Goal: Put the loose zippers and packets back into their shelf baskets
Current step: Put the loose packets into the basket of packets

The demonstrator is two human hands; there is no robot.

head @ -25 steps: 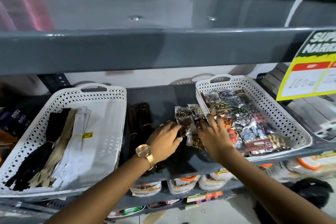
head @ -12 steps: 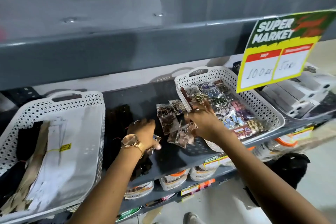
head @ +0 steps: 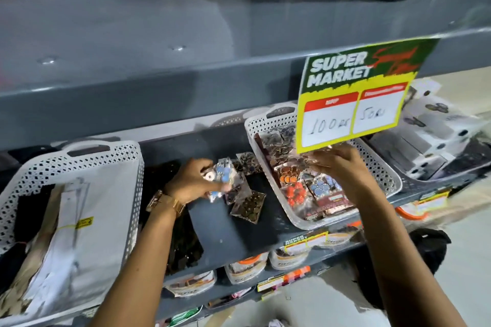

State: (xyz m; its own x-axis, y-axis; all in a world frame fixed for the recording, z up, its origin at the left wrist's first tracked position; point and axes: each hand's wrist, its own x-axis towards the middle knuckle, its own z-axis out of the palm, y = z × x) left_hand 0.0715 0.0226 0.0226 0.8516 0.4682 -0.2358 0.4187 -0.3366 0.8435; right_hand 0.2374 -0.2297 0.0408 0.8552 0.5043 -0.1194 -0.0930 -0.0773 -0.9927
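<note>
My left hand [head: 192,183], with a gold watch at the wrist, grips a clear packet of blue and white buttons [head: 221,176] above the grey shelf. My right hand [head: 342,167] holds a clear packet [head: 316,159] over the right white basket [head: 268,138], which is full of button packets. Loose brown button packets [head: 248,206] lie on the shelf between the two hands. Dark zippers [head: 183,244] lie loose on the shelf beside the left white basket [head: 125,156], which holds black, beige and white zippers.
A green and yellow price sign [head: 356,95] hangs from the upper shelf edge, just above my right hand. White boxes [head: 435,138] sit at the far right. Tubs [head: 247,268] fill the lower shelf under the shelf's front edge [head: 239,255].
My left hand picked up the blue and white button packet. My right hand lifted a packet from the shelf pile and carried it right, over the right basket. The camera turned right.
</note>
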